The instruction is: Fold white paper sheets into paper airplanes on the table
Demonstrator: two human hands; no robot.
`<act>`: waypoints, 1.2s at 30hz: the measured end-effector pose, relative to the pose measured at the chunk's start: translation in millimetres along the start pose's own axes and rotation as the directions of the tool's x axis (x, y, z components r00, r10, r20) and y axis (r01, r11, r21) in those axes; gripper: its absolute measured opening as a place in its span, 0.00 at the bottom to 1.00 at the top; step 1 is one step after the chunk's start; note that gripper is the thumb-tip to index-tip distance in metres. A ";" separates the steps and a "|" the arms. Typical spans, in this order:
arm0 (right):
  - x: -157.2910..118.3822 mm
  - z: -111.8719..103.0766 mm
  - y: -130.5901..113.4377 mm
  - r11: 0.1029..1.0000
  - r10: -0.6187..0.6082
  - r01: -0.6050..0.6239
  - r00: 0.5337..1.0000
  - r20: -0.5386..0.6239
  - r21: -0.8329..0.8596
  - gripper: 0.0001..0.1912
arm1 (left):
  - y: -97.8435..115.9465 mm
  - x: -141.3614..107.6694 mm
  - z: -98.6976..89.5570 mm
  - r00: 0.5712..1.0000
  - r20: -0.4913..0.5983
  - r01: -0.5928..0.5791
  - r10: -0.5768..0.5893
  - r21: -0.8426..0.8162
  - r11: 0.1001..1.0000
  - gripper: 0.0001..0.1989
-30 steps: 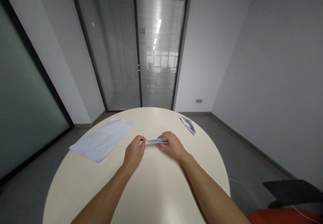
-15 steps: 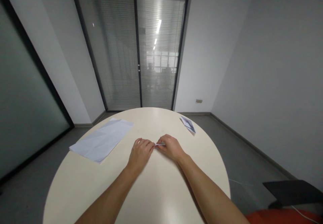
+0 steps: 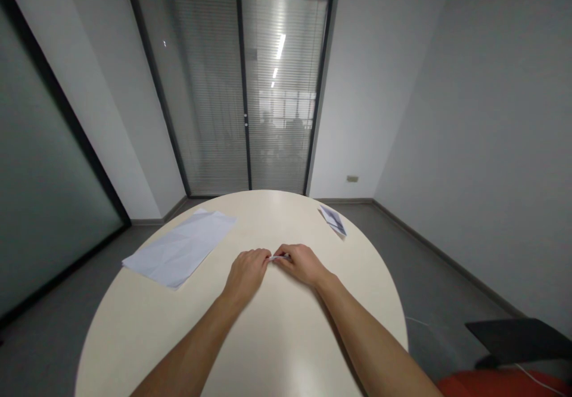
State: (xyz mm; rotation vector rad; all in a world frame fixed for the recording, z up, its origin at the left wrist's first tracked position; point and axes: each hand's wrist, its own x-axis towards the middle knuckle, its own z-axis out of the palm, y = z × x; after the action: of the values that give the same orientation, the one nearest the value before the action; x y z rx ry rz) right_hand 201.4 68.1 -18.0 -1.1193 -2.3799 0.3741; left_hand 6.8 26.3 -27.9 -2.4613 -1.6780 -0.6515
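Note:
Between my two hands is a small folded piece of white paper (image 3: 277, 257), mostly hidden by the fingers. My left hand (image 3: 248, 272) pinches its left end, fingers pressed together. On the other end my right hand (image 3: 300, 263) is closed, thumb and fingertips gripping the paper. Both hands are just above or resting on the round cream table (image 3: 268, 337), near its middle.
Creased white sheets (image 3: 181, 251) lie at the table's left side. A folded printed paper (image 3: 333, 221) sits near the far right edge. Beyond the table is a glazed door with blinds (image 3: 232, 93). A black flat object (image 3: 521, 340) stands at the lower right, above something red (image 3: 496, 383).
Both hands have shifted slightly left with the paper between them. My left hand's fingers have drawn closer together, and my right hand has lowered a little.

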 end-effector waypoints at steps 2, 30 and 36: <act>-0.4 0.0 -0.2 1.000 0.005 -0.005 1.000 0.005 -0.017 0.09 | -0.9 -0.7 -0.2 1.000 0.007 0.003 -0.003 -0.016 1.000 0.08; -5.0 -15.6 52.6 0.892 0.439 -0.449 0.840 -0.319 0.048 0.18 | -44.6 -10.5 49.8 0.961 -0.215 0.156 -0.173 -0.093 0.983 0.25; -6.4 -19.8 67.0 0.854 0.474 -0.519 0.757 -0.449 0.026 0.20 | -43.7 -13.2 55.0 0.973 -0.150 0.149 -0.173 -0.155 0.977 0.22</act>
State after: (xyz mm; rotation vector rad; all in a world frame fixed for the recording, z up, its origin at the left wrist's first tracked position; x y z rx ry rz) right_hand 258.8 106.0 -32.2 -1.6885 -1.6929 0.1438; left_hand -20.7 49.0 -89.8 -2.3021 -1.8386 -0.9963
